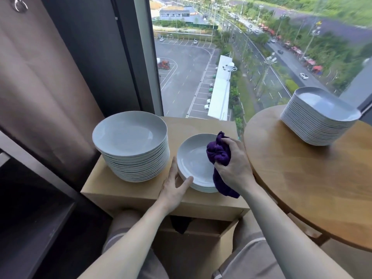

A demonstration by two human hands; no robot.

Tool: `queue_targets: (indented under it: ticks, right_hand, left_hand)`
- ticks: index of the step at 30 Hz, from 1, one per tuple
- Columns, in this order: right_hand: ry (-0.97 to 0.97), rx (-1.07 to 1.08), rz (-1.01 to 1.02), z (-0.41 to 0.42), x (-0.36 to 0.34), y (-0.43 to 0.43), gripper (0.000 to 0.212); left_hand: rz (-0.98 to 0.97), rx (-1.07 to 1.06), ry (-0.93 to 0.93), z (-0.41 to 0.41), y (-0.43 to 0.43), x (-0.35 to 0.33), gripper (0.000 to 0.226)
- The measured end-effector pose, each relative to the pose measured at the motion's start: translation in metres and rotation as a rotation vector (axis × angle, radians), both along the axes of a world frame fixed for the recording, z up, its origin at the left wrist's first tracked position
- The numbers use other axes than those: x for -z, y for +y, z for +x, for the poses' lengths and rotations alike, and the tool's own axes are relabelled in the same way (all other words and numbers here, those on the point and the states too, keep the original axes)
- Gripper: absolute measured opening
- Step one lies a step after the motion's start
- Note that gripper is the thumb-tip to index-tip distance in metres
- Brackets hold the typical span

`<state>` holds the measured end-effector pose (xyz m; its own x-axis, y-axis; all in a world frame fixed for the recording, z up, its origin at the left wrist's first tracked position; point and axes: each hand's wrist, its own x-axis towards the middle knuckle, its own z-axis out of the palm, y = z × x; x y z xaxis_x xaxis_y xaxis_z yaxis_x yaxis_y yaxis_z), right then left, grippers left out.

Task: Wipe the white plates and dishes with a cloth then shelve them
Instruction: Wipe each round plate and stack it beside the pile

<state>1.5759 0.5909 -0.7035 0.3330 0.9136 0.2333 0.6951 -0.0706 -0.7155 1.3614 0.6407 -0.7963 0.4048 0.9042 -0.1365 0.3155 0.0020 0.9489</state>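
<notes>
A short stack of round white plates [193, 158] sits on a cardboard box [141, 190] in front of me. My right hand [234, 164] grips a bunched purple cloth [218, 153] that lies on the right side of the top plate and hangs over its front rim. My left hand [174, 185] touches the stack's left front edge, thumb on the rim and fingers straight along the side. A taller stack of round white plates [130, 143] stands to the left on the same box.
A round wooden table [302, 178] at right carries a stack of squarish white dishes [320, 115]. Straight ahead is a floor-to-ceiling window, with a brown curtain [40, 87] at left. A dark shelf unit [30, 208] is at lower left. My knees are under the box.
</notes>
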Motion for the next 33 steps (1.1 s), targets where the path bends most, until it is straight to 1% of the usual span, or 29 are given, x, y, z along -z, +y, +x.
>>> queue_targets:
  ticks: [3, 5, 7, 10, 13, 15, 18, 20, 23, 25, 30, 33]
  right_hand:
    - [-0.191, -0.031, -0.166, -0.004, 0.012, 0.021, 0.067]
    - [-0.303, -0.01, -0.26, -0.007, 0.02, 0.029, 0.066]
    - [-0.304, 0.033, -0.289, -0.009, 0.025, 0.039, 0.064]
    - [-0.286, 0.079, -0.262, -0.012, 0.03, 0.056, 0.062]
    - [-0.172, 0.069, -0.229, -0.021, 0.031, 0.072, 0.063]
    - [-0.109, 0.009, -0.194, -0.032, 0.031, 0.08, 0.064]
    - [-0.099, -0.167, -0.196, -0.047, 0.03, 0.079, 0.069]
    - [-0.109, -0.288, -0.233, -0.045, 0.026, 0.072, 0.071]
    - [-0.157, -0.488, -0.325, -0.027, 0.018, 0.058, 0.066]
    - [-0.209, -0.578, -0.407, -0.016, 0.009, 0.051, 0.062]
    - [-0.373, -0.654, -0.574, 0.011, -0.01, 0.05, 0.056]
    - [-0.468, -0.569, -0.565, 0.029, -0.011, 0.059, 0.054]
  left_hand:
    - [-0.01, 0.01, -0.045, 0.001, 0.004, 0.006, 0.096]
    - [-0.003, 0.003, -0.058, 0.002, 0.005, 0.009, 0.095]
    - [0.003, -0.01, -0.056, 0.004, 0.006, 0.011, 0.097]
    - [0.001, -0.016, -0.041, 0.005, 0.008, 0.015, 0.098]
    - [0.015, -0.016, -0.069, 0.005, 0.01, 0.022, 0.098]
    - [0.02, -0.014, -0.086, 0.005, 0.012, 0.024, 0.096]
    - [0.006, -0.009, -0.087, 0.005, 0.013, 0.023, 0.097]
    - [0.0, -0.01, -0.103, 0.004, 0.013, 0.023, 0.096]
    - [-0.003, -0.004, -0.133, 0.004, 0.014, 0.026, 0.097]
    - [-0.009, -0.005, -0.127, 0.005, 0.014, 0.026, 0.1]
    - [-0.02, 0.0, -0.101, 0.004, 0.015, 0.027, 0.102]
    - [-0.017, 0.002, -0.094, 0.004, 0.016, 0.029, 0.1]
